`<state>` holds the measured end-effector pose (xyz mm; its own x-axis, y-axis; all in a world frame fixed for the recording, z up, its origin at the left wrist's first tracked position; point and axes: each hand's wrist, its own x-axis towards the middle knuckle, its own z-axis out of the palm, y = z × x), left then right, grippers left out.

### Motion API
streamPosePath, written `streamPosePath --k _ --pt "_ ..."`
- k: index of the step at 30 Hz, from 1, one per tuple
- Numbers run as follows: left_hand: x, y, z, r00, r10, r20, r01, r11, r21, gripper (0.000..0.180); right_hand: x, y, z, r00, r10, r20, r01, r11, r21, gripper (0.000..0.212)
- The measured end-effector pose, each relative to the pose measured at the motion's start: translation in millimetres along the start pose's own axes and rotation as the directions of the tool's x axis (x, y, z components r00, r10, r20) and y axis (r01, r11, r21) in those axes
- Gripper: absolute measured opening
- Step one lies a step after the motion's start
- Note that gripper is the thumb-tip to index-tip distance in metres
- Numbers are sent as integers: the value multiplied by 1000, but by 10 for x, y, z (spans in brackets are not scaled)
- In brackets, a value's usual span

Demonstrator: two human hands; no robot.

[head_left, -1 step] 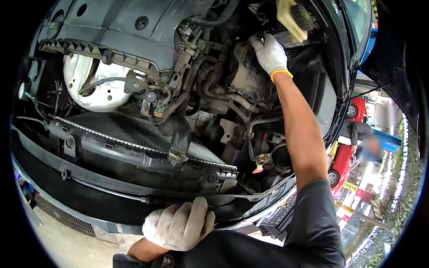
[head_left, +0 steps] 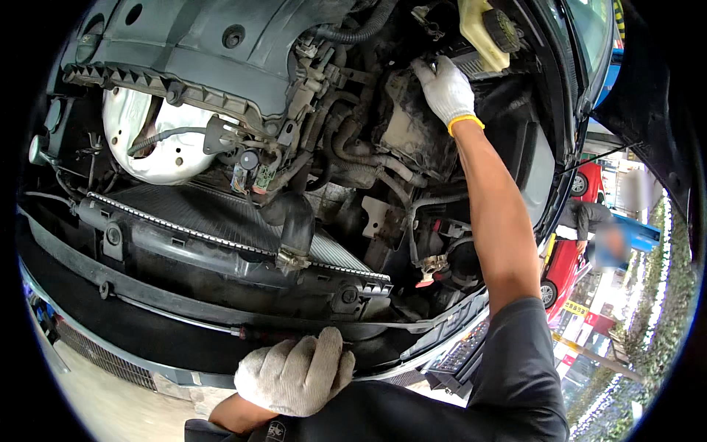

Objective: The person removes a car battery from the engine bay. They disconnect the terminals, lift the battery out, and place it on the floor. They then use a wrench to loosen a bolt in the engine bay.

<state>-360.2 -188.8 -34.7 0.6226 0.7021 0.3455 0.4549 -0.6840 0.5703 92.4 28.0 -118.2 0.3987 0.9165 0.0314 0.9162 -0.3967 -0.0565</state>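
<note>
My right hand (head_left: pixel 447 90), in a white knit glove with a yellow cuff, reaches deep into the engine bay. Its fingers are bent down at the upper edge of a dusty dark box-shaped part (head_left: pixel 406 125); what the fingertips grip is hidden. At the car's front edge, my left hand (head_left: pixel 294 372) is closed in a greyish-white glove, knuckles up, and whatever lies under its fingers cannot be seen. Just beyond that hand a screwdriver (head_left: pixel 177 315) with a long metal shaft and a dark red-black handle lies along the black front panel (head_left: pixel 74 283).
A grey engine cover (head_left: pixel 191 51), a silver heat shield (head_left: pixel 166 136) and a radiator (head_left: pixel 221 221) fill the left side. Hoses (head_left: pixel 361 151) run through the middle. A yellowish reservoir (head_left: pixel 482 37) stands beyond my right hand. Red cars (head_left: pixel 565 272) and another person (head_left: pixel 589 217) appear at right.
</note>
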Motion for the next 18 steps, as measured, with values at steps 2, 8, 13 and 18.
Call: streamPosePath --k 2,8,13,18 --pt "-9 -18 -8 1000 6 7 -6 1000 -11 39 18 -28 -22 997 -79 -16 79 997 -18 60" --pt "-67 -17 28 1000 9 -1 -9 1000 -6 42 -11 -43 -45 991 -136 -19 135 989 -65 56" --pt "-66 -17 25 999 24 -31 -24 1000 5 42 52 -103 -265 958 -236 161 260 954 -147 55" --pt "-49 -25 27 998 49 -39 -48 998 35 40 61 -177 -227 974 33 223 -47 997 58 50"
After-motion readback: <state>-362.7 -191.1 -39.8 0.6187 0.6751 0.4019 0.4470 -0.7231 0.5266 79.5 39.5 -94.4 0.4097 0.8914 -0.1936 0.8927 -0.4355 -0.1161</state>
